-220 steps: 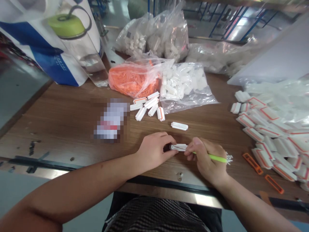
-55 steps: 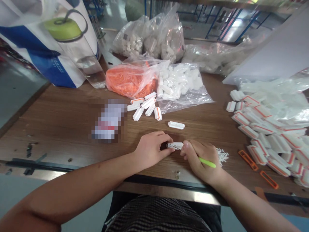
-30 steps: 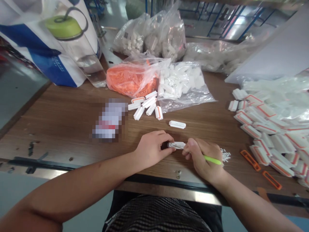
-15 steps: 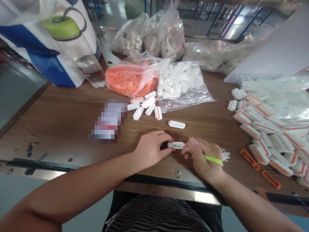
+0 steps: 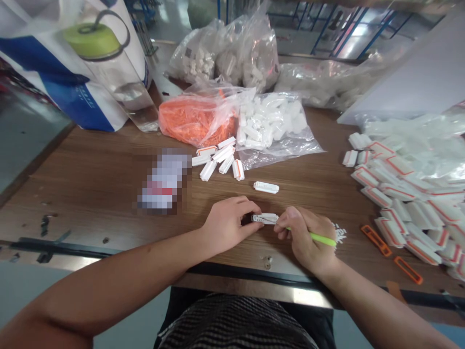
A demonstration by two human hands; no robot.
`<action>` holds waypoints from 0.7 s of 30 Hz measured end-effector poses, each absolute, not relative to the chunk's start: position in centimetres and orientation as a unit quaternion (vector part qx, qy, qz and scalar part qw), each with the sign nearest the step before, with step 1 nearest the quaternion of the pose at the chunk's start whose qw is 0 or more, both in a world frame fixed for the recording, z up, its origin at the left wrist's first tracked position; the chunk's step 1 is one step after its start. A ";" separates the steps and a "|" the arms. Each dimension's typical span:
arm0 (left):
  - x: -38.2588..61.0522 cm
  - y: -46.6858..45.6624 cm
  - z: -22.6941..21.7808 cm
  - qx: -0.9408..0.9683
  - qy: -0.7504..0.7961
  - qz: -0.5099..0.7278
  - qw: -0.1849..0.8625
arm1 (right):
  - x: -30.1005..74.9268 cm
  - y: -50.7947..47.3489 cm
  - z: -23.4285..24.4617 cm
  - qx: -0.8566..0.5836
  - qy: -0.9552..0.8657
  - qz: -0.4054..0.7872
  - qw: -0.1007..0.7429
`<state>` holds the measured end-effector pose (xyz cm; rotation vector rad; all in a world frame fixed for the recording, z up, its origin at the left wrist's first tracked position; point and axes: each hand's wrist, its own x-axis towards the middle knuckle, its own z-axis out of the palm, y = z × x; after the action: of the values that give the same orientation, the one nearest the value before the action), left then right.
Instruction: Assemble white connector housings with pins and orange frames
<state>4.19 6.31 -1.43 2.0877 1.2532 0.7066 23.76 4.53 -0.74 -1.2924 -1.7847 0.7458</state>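
Note:
My left hand pinches the left end of a small white plastic housing that has a row of small openings along its face. Closed round a thin tool with a bright green handle, my right hand is at the housing's right end. The tool's thin tip lies over the face of the housing; whether it touches cannot be made out. Just beyond my hands, a similar white housing rests on the table. Tiny white pieces lie by my right hand, partly hidden behind it.
Several white pieces, some orange-edged, lie before a bag of orange parts and a bag of white parts. Right stands a large pile of orange-edged white pieces, with orange frames nearby. A green-lidded bottle stands back left.
My right hand and the green-handled tool have shifted very slightly. My left hand and the housing stay in place.

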 end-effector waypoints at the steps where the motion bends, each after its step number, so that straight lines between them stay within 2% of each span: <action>1: 4.2 6.3 -1.4 0.786 0.472 0.265 0.299 | 23.8 4.6 -0.7 -0.506 -0.708 0.295 0.394; 7: 4.2 6.3 -1.2 0.785 0.472 0.257 0.308 | 23.6 5.0 -0.4 -0.499 -0.712 0.309 0.386; 13: 4.1 6.3 -1.4 0.785 0.471 0.260 0.308 | 23.9 4.8 -0.4 -0.522 -0.673 0.307 0.424; 21: 4.1 6.3 -1.3 0.782 0.475 0.254 0.313 | 24.0 4.9 -0.8 -0.535 -0.672 0.309 0.407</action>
<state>4.05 6.27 -1.27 2.0640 1.2529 0.6696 24.00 4.92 -0.82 -1.3495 -1.6953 0.7787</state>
